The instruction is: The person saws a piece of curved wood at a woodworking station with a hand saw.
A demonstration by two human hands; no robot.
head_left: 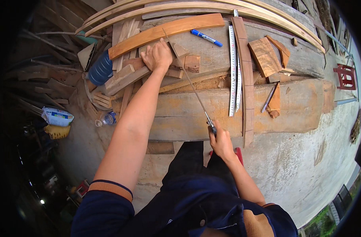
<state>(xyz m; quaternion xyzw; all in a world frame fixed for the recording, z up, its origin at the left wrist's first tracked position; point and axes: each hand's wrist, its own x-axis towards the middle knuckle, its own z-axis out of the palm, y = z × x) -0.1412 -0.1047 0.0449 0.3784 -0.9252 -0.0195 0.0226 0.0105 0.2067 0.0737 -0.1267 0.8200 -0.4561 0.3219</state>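
Held saw (194, 90) in right hand (222, 141), over thick planks (196, 116). Pointed tip forward and left; ran long axis diagonally, handle low right near the body, blade edge almost facing the camera. Passed blade just beside short wood block (192, 64); overlapped curved board (176, 31) with tip in view, couldn't confirm contact. Wrapped right fingers round dark handle; couldn't tell finger spacing. Rested left hand (156, 56) on small wood pieces (129, 81), left of blade, fingers bent downward; couldn't make out what, if anything, was pinched. Had blue marker (206, 38) right of tip, slanting down toward the right. Had white ruler strips (232, 75) farther right, roughly lengthwise away from body, just beside brown slat (247, 85) with dark cross marks.
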